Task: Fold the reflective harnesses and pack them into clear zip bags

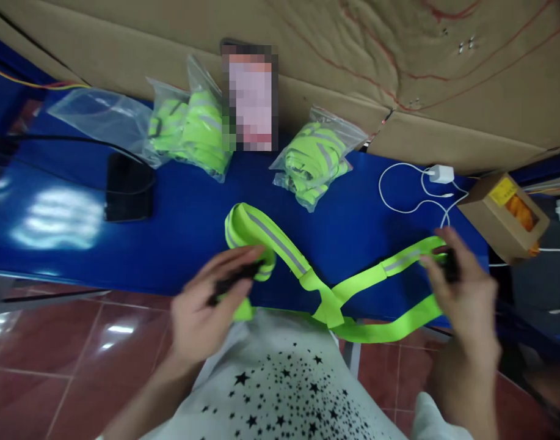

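A neon yellow-green strap harness with grey reflective stripes stretches over the front edge of the blue table, its bands meeting at a crossing near my shirt. Closed around a black buckle at the harness's left side is my left hand, slightly blurred. My right hand pinches the band's right end, where a dark buckle shows between the fingers. Behind the harness lie clear bags of folded neon straps, one group left of centre and another right of centre.
Along the blue table are an empty clear bag, a black box-like object and a blurred-out upright screen. A white charger with cable and a cardboard box sit right. Brown cardboard lines the back.
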`<state>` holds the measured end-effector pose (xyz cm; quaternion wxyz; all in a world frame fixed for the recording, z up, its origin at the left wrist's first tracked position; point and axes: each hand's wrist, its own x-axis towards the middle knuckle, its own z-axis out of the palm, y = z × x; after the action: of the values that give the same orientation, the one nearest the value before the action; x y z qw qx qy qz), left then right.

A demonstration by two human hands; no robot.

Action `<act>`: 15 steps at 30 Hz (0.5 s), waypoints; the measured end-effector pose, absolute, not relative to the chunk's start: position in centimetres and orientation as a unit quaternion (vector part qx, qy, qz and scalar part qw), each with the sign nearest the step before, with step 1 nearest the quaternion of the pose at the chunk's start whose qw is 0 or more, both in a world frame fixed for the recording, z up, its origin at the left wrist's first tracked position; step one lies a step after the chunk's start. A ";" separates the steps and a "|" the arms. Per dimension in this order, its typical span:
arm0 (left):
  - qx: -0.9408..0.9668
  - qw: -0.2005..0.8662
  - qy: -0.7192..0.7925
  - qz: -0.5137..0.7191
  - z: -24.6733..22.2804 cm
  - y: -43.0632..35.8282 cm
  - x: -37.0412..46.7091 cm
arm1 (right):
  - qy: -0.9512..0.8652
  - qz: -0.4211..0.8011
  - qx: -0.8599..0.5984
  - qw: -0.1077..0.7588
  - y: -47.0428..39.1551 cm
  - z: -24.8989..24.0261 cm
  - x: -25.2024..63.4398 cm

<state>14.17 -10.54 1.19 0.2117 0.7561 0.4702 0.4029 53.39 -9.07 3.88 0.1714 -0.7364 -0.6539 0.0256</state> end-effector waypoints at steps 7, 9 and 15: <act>0.872 0.078 0.377 0.303 -2.0 -5.6 21.6 | -0.805 0.166 -0.533 0.200 -7.6 -0.3 45.1; 0.882 0.048 0.366 0.293 -1.9 -5.1 22.0 | -0.818 0.174 -0.515 0.187 -7.1 0.3 44.2; 0.900 0.000 0.349 0.261 -1.5 -3.9 21.4 | -0.833 0.166 -0.500 0.167 -5.8 0.9 43.7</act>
<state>21.41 -3.95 -1.50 0.0001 0.8998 0.3494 0.2614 43.72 -5.82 0.91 0.1671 -0.5003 -0.8333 0.1656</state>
